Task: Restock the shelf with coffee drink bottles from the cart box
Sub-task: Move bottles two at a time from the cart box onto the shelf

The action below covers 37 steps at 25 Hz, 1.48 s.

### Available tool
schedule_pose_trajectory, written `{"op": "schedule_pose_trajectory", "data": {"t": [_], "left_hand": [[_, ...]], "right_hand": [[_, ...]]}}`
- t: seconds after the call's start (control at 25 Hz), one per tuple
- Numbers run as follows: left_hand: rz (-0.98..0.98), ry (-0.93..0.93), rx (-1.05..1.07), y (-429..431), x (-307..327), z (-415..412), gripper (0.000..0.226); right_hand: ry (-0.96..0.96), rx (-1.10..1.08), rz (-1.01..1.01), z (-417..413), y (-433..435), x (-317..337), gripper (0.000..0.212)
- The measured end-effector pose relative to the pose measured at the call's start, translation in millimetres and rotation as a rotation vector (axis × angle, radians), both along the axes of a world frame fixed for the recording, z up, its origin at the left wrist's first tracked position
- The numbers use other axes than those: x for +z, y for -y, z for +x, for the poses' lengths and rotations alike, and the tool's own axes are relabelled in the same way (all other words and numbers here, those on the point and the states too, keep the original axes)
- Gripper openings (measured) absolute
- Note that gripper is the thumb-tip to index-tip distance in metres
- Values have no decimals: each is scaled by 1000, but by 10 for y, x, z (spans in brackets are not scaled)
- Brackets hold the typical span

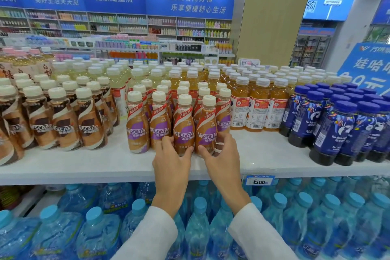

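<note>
Brown bottles: at far left we see Nescafé bottles with brown labels (63,124) and cream caps, upright in rows on the white shelf (84,164).
Pale bottles: behind them stand bottles of a pale yellow drink (95,74), white-capped.
Purple bottles: at centre we see the coffee bottles with purple-and-tan labels (137,129), upright in four files running back, the front row well back from the shelf edge.
Left hand: our left hand (172,160) reaches up from a white sleeve (152,232); fingers and thumb curl round the base of the third front bottle.
Left bottle: this bottle (183,129) stands upright on the shelf, in line with the front row.
Right bottle: the fourth front bottle (207,126) stands upright just beside it, at the right end of the row.
Right hand: our right hand (221,154) wraps the base of that bottle, thumb on its left side, fingers round its right.
Juice: right of the coffee we see orange-coloured bottles (257,107) with white labels, set further back.
Tag: a blue price tag (260,180) reading 6.00 hangs on the shelf's front edge.
Blue bottles: at far right stand dark bottles with blue labels and blue caps (337,129).
Water: on the shelf below we see blue-capped water bottles (95,232) across the whole width.
</note>
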<state>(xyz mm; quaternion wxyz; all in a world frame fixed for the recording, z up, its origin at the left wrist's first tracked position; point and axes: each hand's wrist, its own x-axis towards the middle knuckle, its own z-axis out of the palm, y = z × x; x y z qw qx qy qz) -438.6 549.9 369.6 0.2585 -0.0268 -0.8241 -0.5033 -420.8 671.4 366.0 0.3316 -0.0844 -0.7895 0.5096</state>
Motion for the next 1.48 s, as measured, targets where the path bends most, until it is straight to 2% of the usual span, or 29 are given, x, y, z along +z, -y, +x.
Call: {"op": "schedule_pose_trajectory", "data": {"t": [0.56,1.48], "left_hand": [[73,-26,37,-59,-5,-25,41],[-7,6,47,-80,11,-2,41]], "right_hand": [[-12,23,15,-153,6,-47,51],[22,7,64,-141,24,-27,56]]}}
